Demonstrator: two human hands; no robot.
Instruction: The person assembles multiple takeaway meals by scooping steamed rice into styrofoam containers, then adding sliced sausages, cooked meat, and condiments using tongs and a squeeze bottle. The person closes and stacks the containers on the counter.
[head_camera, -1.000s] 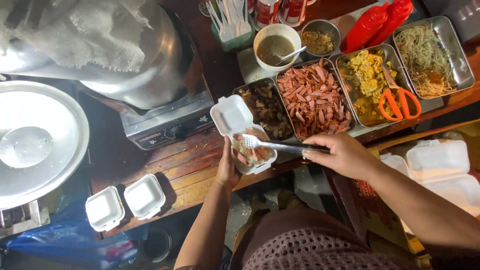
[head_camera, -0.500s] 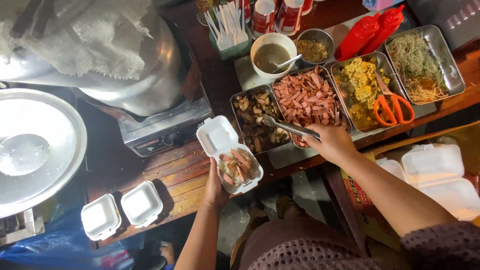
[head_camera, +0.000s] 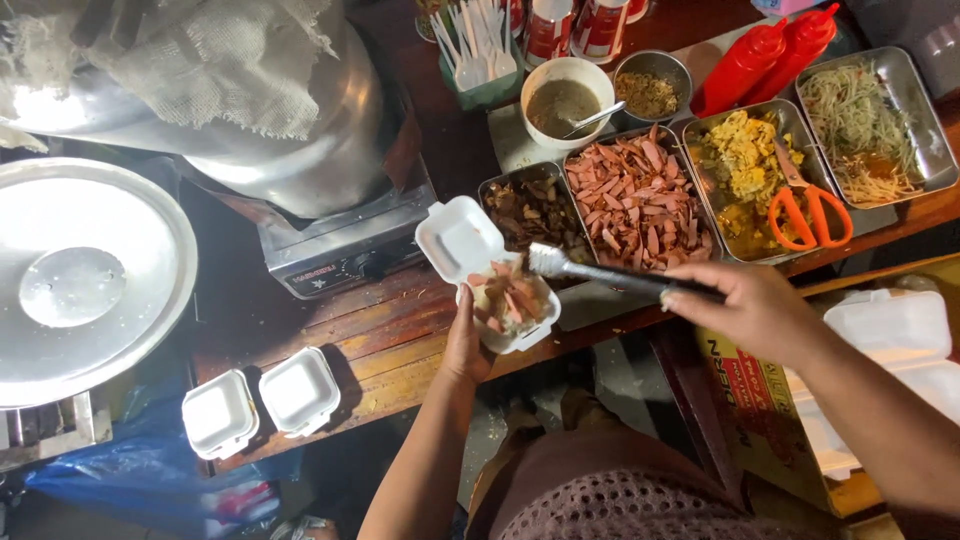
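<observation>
We stand at a dim wooden counter (head_camera: 300, 330); a yellow printed carton (head_camera: 755, 395) sits below its front edge. Our left hand (head_camera: 466, 345) cups the open foam box (head_camera: 495, 275) from beneath, while our right hand (head_camera: 750, 305) clamps metal tongs (head_camera: 610, 272), whose tips sit over the box's filling.

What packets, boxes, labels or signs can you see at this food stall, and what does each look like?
White foam clamshell box: open in the left hand, partly filled.
Two white foam boxes: open, table's lower left edge.
Stack of foam boxes: lower right, white.
Cardboard carton: below the right hand, yellow with red print.
Two cans: top centre, red and white.
</observation>
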